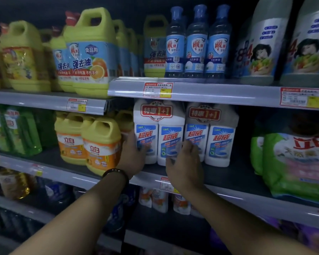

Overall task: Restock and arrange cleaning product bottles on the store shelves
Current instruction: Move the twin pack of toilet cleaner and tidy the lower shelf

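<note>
A twin pack of white bottles [158, 126] with blue labels and a red "1+1" band stands on the middle shelf [228, 173]. My left hand [132, 155] grips its left side, thumb curled across the front. My right hand [184, 162] is at the pack's right bottle, fingers curled against its lower front and partly covering the label. A second identical twin pack [212, 133] stands close beside it on the right.
Yellow handled jugs [98, 144] crowd the left hand's side, green bottles [20, 131] farther left. Green detergent bags [295, 162] sit to the right. The upper shelf holds yellow jugs [88, 52], blue bottles [197, 43] and tall white bottles [261, 46]. Pouches and bottles fill the lower shelf.
</note>
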